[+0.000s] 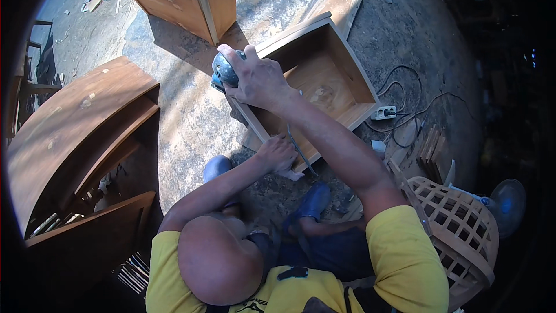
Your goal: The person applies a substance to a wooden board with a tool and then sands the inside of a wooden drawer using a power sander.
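Observation:
My right hand (260, 78) is wrapped over the top of a blue and dark power sander (225, 69). The sander sits against the left end of a wooden drawer's thicker front board. This drawer (356, 66) lies open side up on the floor, its inside facing me. Nearer to me, my left hand (278, 153) grips the drawer's near-left side edge, its fingers partly hidden. Just below that hand shows a pale, cloth-like piece (291, 174). A thin cord (296, 142) runs down across the drawer between my arms.
A wooden cabinet (174, 0) stands beyond the sander, and a curved-top wooden piece (81, 104) at left. On the right are a power strip (383, 113) with tangled cords, stacked wood pieces (431, 148), a lattice-backed wooden chair (454, 214) and a fan (507, 208). A board (336, 6) lies behind the drawer.

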`<state>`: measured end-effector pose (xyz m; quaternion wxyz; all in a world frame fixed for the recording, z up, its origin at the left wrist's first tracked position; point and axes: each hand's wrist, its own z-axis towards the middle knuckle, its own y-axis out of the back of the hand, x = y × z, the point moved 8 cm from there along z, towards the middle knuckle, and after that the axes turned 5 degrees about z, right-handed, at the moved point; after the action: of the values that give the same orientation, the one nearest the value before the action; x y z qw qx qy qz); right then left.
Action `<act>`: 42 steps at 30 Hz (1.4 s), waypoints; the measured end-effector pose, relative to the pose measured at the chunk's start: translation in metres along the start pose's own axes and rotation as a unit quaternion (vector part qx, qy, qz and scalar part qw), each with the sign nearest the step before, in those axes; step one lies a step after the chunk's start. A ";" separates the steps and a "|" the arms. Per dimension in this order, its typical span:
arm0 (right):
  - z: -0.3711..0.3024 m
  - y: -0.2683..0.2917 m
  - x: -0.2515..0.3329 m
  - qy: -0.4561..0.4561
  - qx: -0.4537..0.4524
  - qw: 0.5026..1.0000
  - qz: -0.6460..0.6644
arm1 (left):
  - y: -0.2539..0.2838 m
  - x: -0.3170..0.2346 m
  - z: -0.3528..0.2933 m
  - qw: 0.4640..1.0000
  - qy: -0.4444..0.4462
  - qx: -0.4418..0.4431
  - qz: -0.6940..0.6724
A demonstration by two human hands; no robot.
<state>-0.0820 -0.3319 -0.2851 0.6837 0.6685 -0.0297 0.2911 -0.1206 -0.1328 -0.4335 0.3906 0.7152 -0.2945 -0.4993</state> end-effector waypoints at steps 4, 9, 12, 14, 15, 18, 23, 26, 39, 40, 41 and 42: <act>0.002 0.041 -0.072 -0.116 -0.017 0.993 -0.019 | 0.011 -0.002 -0.008 0.999 0.007 0.013 0.030; 0.011 0.100 -0.193 -0.203 -0.074 0.972 -0.095 | 0.018 -0.005 -0.006 0.999 -0.013 -0.007 0.039; 0.009 0.144 -0.274 -0.214 -0.095 0.966 -0.108 | 0.014 -0.015 0.009 0.998 -0.039 -0.030 0.041; 0.011 0.124 -0.261 -0.221 -0.048 0.971 -0.076 | 0.008 -0.006 -0.004 0.998 -0.026 -0.030 0.039; 0.009 0.116 -0.248 -0.199 -0.056 0.974 -0.091 | 0.010 -0.002 -0.007 0.999 -0.014 -0.023 0.041; -0.012 0.117 -0.237 -0.180 -0.073 0.974 -0.119 | 0.012 -0.002 -0.005 0.999 -0.005 -0.010 0.040; -0.042 0.150 -0.241 -0.206 -0.085 0.972 -0.071 | 0.025 -0.004 -0.003 0.999 0.002 0.010 0.045; -0.071 0.147 -0.241 -0.196 -0.060 0.964 -0.169 | 0.021 -0.003 -0.003 0.999 0.004 0.008 0.043; -0.062 0.117 -0.223 -0.118 -0.100 0.951 -0.268 | 0.020 -0.007 -0.001 0.999 0.000 -0.010 0.039; -0.051 0.118 -0.223 -0.095 -0.105 0.949 -0.282 | 0.021 -0.009 0.000 0.999 -0.007 -0.009 0.037; -0.047 0.122 -0.220 -0.094 -0.104 0.949 -0.282 | 0.022 -0.006 -0.001 0.999 0.003 -0.002 0.040; -0.043 0.121 -0.221 -0.102 -0.078 0.961 -0.245 | 0.023 -0.003 -0.003 0.999 0.012 0.004 0.042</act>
<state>-0.3330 -0.3784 -0.2759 0.7774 0.6261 0.0429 0.0421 -0.1192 -0.1416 -0.4115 0.4118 0.7097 -0.3217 -0.4725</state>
